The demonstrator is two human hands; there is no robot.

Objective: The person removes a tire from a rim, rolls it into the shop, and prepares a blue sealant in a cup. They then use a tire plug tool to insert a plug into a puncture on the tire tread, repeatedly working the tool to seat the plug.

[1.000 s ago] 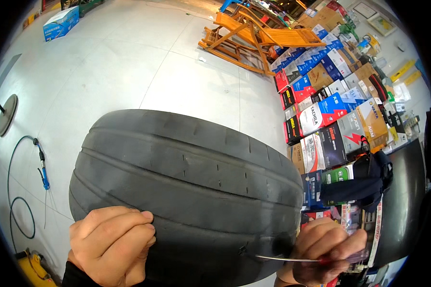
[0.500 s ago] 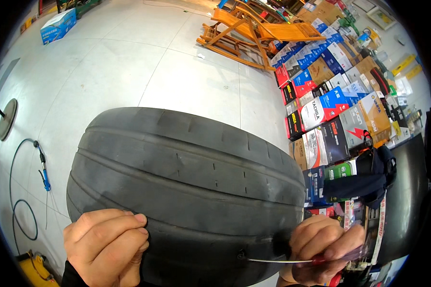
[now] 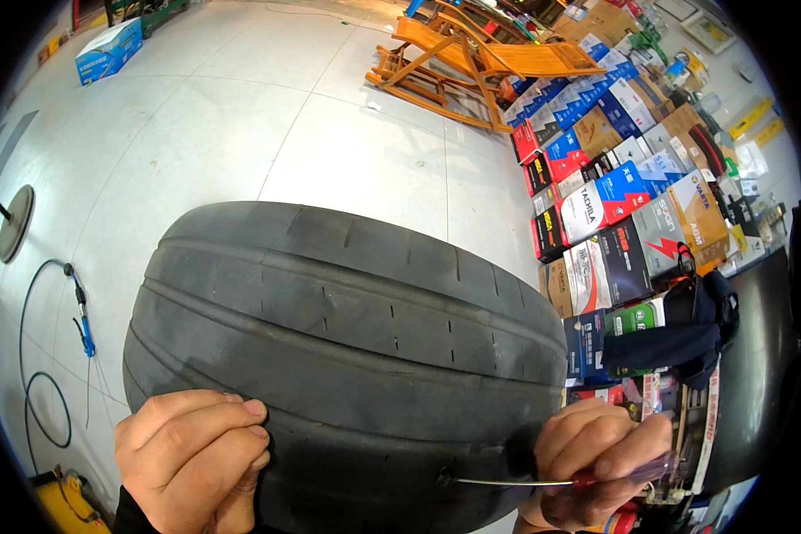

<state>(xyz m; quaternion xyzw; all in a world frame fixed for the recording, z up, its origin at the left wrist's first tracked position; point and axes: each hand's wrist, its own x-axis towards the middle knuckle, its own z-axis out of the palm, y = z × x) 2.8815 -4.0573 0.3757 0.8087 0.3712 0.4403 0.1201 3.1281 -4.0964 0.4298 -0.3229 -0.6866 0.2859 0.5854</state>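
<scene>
Tyre: one, worn black grooved rubber, near the pale tiled floor's lower edge
Left hand: fingers pressed together at tyre's near-left edge; anything pinched is hidden
Right hand: pinching one red-handled, thin metal-shafted tool
Room: floor beyond tyre's far edge

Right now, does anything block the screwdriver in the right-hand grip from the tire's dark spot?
Nothing visible does: the screwdriver in the right-hand grip reaches to about the dark spot on the tire, and the left-hand grip is off to the left.
</scene>
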